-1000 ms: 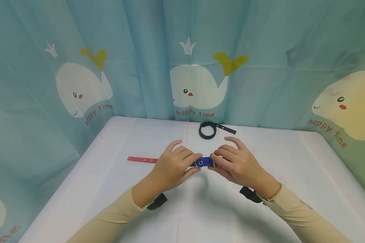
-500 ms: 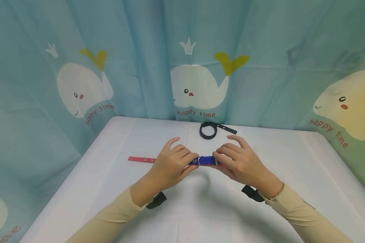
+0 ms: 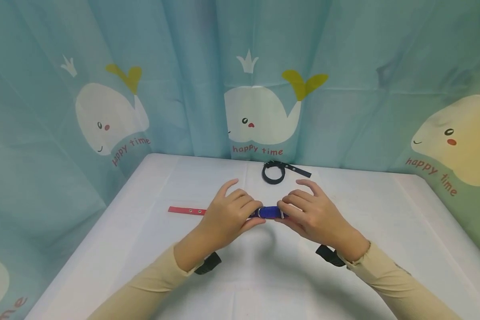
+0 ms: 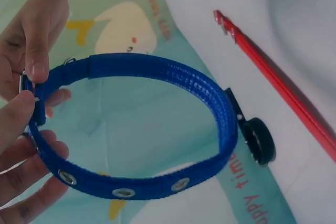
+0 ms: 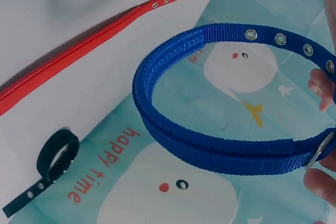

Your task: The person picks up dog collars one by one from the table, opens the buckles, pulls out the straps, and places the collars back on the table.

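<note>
Pinching the blue strap (image 3: 270, 212) above the desk (image 3: 264, 280), the left hand (image 3: 227, 218) and right hand (image 3: 315, 218) should hold it flat at the buckle (image 4: 22, 83), so it likely won't twist.

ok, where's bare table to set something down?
Back left of table, between red collar, black collar and curtain. Right side, between right hand and table's right edge. Front, between the sleeves. Crowded: the middle, where left hand and right hand hold blue collar, overlapping red in head view.
</note>
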`<state>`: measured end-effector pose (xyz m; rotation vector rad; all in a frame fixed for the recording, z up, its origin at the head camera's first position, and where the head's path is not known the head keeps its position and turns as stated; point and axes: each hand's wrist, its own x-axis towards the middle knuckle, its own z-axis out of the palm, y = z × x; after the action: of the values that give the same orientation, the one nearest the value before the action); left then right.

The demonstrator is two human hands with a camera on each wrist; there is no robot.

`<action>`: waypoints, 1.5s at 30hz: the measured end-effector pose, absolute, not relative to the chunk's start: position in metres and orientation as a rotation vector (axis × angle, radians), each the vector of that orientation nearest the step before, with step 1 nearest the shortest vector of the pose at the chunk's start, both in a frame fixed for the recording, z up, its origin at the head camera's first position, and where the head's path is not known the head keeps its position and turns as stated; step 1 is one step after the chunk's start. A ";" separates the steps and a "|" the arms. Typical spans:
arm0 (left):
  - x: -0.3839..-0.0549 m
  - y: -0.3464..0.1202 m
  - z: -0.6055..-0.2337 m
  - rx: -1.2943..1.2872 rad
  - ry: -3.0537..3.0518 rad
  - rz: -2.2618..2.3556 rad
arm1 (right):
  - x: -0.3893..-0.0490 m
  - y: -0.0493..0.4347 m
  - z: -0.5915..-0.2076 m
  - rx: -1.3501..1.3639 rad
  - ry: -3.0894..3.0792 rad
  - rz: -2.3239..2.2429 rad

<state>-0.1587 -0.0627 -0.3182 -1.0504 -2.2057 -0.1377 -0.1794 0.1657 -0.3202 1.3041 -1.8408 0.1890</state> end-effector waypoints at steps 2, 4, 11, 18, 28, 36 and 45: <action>-0.159 -0.063 -0.318 -1.053 -2.196 -0.146 | -0.180 0.166 -0.320 1.302 -1.826 0.202; -0.160 -0.062 -0.317 -1.067 -2.184 -0.152 | -0.180 0.166 -0.319 1.306 -1.817 0.208; -0.161 -0.064 -0.314 -1.088 -2.255 -0.093 | -0.180 0.165 -0.318 1.312 -1.834 0.201; -0.160 -0.070 -0.312 -1.044 -2.388 -0.043 | -0.181 0.169 -0.318 1.306 -1.851 0.188; -0.158 -0.062 -0.312 -1.082 -2.404 -0.084 | -0.179 0.162 -0.318 1.328 -1.855 0.204; -0.157 -0.064 -0.310 -1.023 -2.436 0.021 | -0.179 0.168 -0.318 1.306 -1.845 0.187; -0.154 -0.056 -0.310 -1.093 -2.399 -0.002 | -0.177 0.162 -0.318 1.341 -1.833 0.199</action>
<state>-0.1542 -0.0564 -0.3100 -1.0925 -2.3988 -0.0024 -0.1767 0.1623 -0.3175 1.3408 -1.8335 0.1990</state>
